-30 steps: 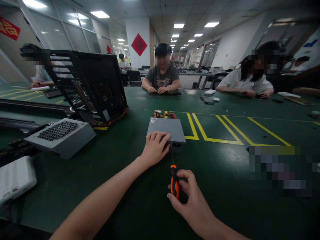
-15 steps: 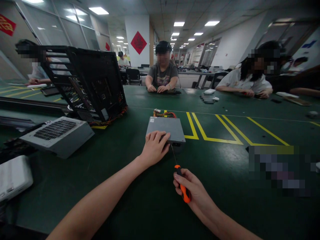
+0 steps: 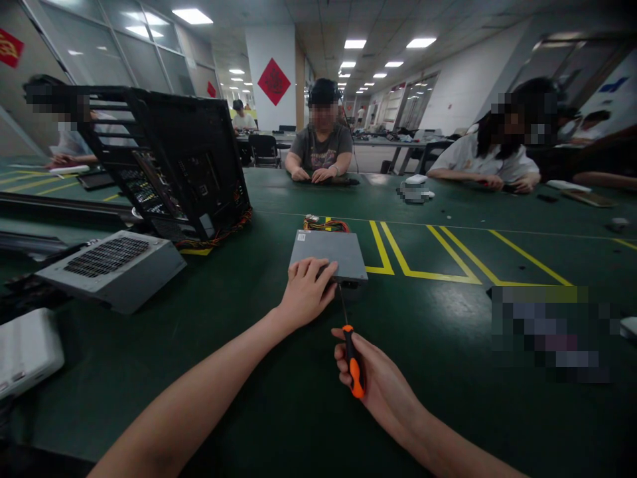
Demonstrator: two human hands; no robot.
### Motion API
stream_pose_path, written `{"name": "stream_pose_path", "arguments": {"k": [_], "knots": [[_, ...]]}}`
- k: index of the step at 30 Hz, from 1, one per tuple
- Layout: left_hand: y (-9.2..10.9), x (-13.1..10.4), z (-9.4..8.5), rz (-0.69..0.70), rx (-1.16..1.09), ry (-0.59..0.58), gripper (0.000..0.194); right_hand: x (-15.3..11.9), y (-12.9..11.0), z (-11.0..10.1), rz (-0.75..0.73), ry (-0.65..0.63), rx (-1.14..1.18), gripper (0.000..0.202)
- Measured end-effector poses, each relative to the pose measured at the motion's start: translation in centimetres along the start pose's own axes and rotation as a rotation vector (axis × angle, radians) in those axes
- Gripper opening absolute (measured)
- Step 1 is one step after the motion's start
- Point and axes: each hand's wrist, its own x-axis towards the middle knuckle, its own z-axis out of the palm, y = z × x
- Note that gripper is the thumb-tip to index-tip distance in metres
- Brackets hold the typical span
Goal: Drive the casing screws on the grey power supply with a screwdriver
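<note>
A grey metal power supply unit (image 3: 338, 249) lies on the green table in front of me, its coloured cables (image 3: 328, 226) bunched behind it. My left hand (image 3: 307, 292) rests on the near left part of its top, fingers bent and apart. In my right hand (image 3: 365, 365) is an orange and black screwdriver (image 3: 354, 372), its handle lying against the fingers. The screwdriver's thin shaft points away from me to the near side of the unit. Its tip is at that side, too small to tell whether it touches a screw.
At left stand a black computer case (image 3: 199, 166), a second grey power supply (image 3: 119, 265) and a white device (image 3: 30, 352). Yellow tape (image 3: 423, 273) marks the green table (image 3: 423, 338). Across it a person (image 3: 323, 146) sits; another person (image 3: 492, 156) is at right.
The screwdriver has turned more upright in view, and my right hand has shifted slightly left with its fingers loosened round the handle. My left hand stays on the unit.
</note>
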Motion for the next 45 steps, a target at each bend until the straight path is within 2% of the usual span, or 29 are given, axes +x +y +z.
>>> {"name": "stream_pose_path", "arguments": {"k": [6,13,16,23,32,35,40,45], "knots": [[-0.04,-0.01,-0.02,0.007,0.014,-0.004,0.036,0.11,0.21,0.13,-0.066,-0.005,0.018,0.012],[0.01,-0.06,0.05,0.005,0.007,0.004,0.035,-0.01,-0.13,0.31,0.038,-0.011,0.066,0.026],[0.02,-0.08,0.02,0.005,0.006,0.004,0.035,0.14,-0.19,0.19,0.034,-0.043,0.088,0.029],[0.05,0.01,-0.17,0.013,0.0,0.004,0.036,0.45,0.25,-0.1,-0.037,-0.017,0.065,0.013],[0.08,0.0,-0.04,0.002,0.011,-0.004,0.036,0.29,0.01,0.14,0.047,-0.058,0.059,0.03],[0.08,0.01,-0.04,0.008,0.011,0.002,0.036,0.44,-0.16,0.21,0.034,-0.044,0.097,0.026],[0.04,-0.02,-0.05,0.011,0.008,0.006,0.036,0.52,-0.28,0.26,-0.07,-0.005,0.059,0.017],[0.07,0.0,-0.14,0.011,0.01,-0.001,0.035,0.35,-0.31,0.32,-0.017,0.004,0.073,0.018]]}}
